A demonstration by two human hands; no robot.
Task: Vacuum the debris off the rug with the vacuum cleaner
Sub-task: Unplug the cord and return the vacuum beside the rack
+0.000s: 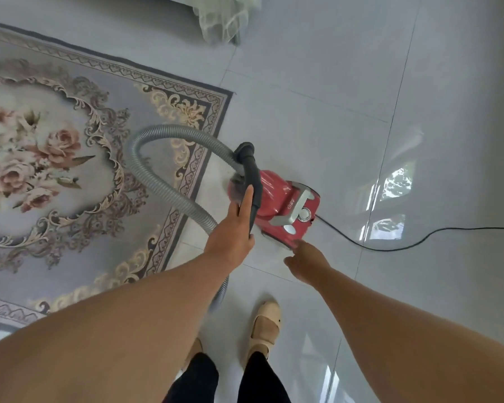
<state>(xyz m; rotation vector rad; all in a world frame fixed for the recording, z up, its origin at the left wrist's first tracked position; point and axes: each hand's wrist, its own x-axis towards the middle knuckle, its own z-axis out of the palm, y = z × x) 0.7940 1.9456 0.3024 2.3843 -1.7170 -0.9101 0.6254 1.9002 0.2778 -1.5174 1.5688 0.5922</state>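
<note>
L hand: I've got it wrapped round the black hose handle, index finger laid straight up along it; grip closed on the handle.
R hand: reaching down twd the near end of the vacuum cleaner, fingers loosely spread, holding nothing, just short of the casing or barely touching; can't tell which.
Vacuum: red canister on the tile floor, just off the rug corner, cord trailing off right.
Hose: grey ribbed, loops out over the rug edge & back; nozzle end not in view.
Debris: can't make any out on the rug from here.
Handling: canister looks hard plastic, fairly heavy, prob rolls on slick tile; best lifted by the grey carry handle. Hose is bendy & springy, will tug the body if I pull. Black handle is rigid; steer from there.
</note>
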